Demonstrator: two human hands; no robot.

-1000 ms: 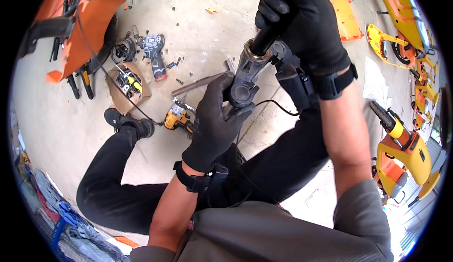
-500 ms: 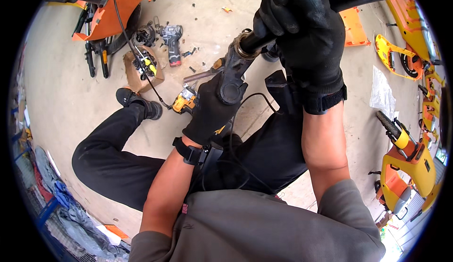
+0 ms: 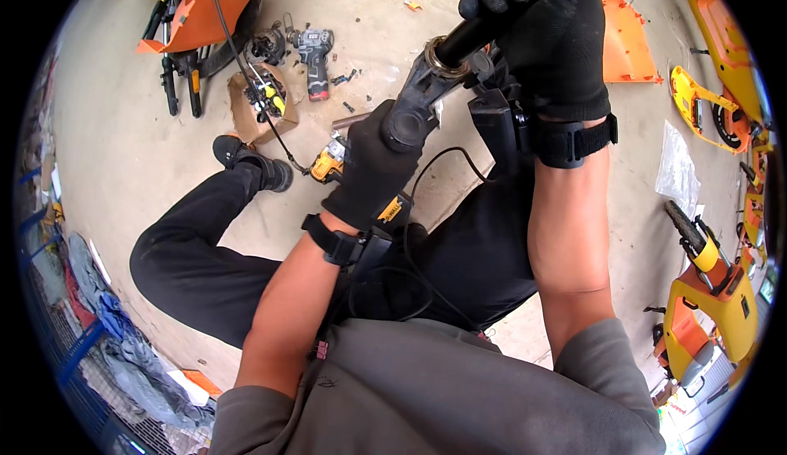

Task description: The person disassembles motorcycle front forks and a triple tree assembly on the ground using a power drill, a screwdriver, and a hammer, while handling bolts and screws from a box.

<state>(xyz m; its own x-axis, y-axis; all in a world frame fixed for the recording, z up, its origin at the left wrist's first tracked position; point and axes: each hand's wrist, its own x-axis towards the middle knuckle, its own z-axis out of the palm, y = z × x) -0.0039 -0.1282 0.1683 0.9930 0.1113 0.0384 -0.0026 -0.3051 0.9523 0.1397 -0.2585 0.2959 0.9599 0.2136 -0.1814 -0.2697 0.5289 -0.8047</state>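
Note:
My right hand [image 3: 557, 45], in a black glove, is closed round the black tube [image 3: 465, 43] of what looks like a front fork. The fork's dark, greasy crown [image 3: 426, 86] has a metal ring where the tube enters it. My left hand [image 3: 373, 160], also gloved, grips the crown's lower end, which has a round, capped boss; its fingers are partly hidden behind that end. Below and beside my left hand a yellow-and-black power tool [image 3: 328, 158] shows partly, most of it covered by the hand. Between my legs runs a black cable [image 3: 416, 184].
On the floor lie a grey cordless impact driver [image 3: 316, 61], an open cardboard box [image 3: 246, 115] of small parts, and scattered screws. An orange-panelled vehicle [image 3: 217, 12] stands at far left. Orange panels [image 3: 627, 41], a plastic bag [image 3: 676, 164] and yellow vehicles [image 3: 713, 307] are on the right.
The whole view has shifted slightly, so floor items sit higher and farther right. Both hands keep their grip, and the tube's far part beyond my right hand now shows much less.

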